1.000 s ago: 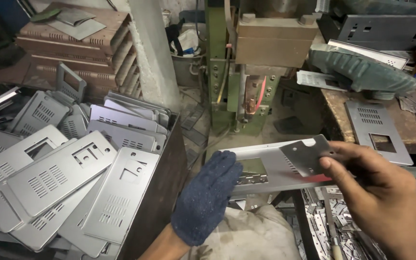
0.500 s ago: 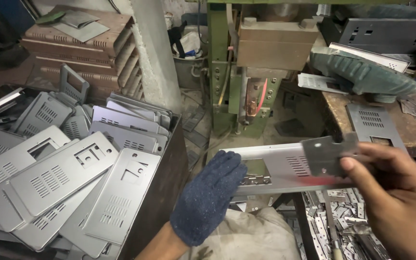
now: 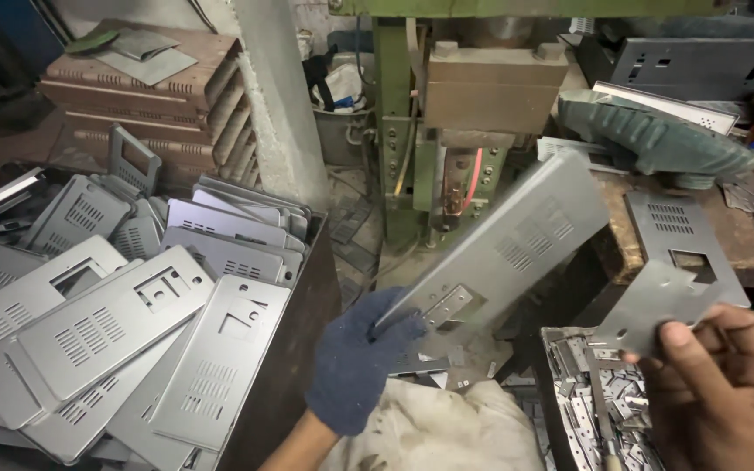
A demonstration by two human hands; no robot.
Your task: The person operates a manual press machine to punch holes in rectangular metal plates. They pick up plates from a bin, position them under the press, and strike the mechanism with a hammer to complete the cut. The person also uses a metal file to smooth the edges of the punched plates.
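Panel [image 3: 503, 253] tilted in gloved left hand [image 3: 355, 362]; green press [image 3: 447, 131] behind.

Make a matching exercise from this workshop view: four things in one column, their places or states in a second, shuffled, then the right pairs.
Things:
1. long perforated panel
2. small flat plate
3. pile of grey panels
4. green press machine

Places or states:
A. heaped in the bin at the left
B. pinched by the bare right hand
C. standing at the back, in the middle
D. held tilted by the gloved left hand

Pairs: 1-D, 2-B, 3-A, 4-C
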